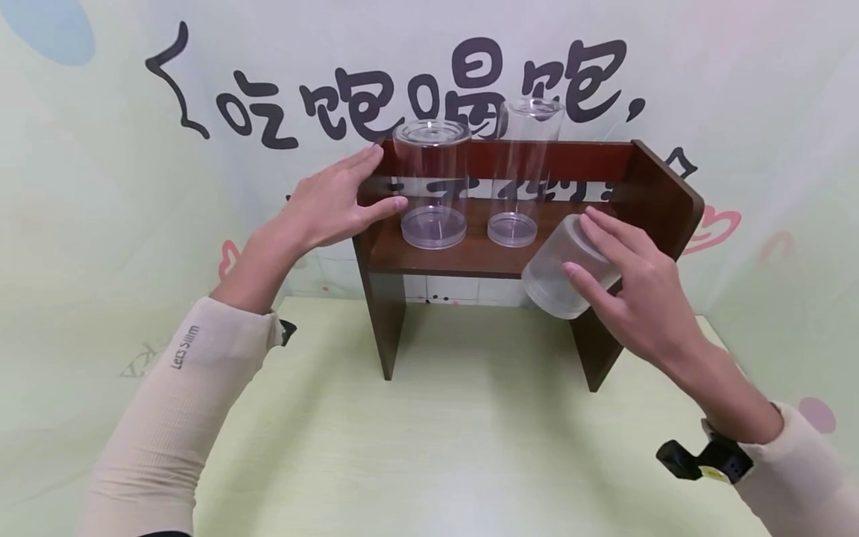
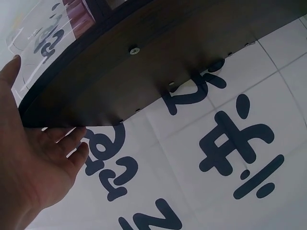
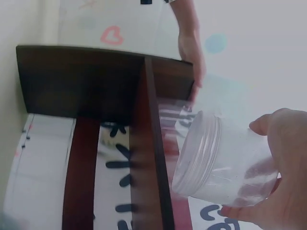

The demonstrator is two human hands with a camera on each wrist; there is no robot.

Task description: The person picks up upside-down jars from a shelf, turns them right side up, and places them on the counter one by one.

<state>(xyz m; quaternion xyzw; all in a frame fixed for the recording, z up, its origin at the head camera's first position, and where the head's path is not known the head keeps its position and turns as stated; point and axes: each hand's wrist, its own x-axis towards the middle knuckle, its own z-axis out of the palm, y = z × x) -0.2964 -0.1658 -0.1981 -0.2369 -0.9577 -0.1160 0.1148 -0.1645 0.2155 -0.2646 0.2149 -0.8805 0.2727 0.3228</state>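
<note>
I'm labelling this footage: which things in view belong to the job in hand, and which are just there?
Seem part of the job:
tilted jar, held in the right grip
brown shelf unit, left grip at its side
wide clear jar and narrow clear jar, standing on it

Seem just there:
table under the shelf unit
lettered backdrop
black wrist device

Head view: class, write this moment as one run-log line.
left hand: at left side panel | right hand: holds tilted translucent jar | brown shelf: wide clear jar, slim clear jar standing
</note>
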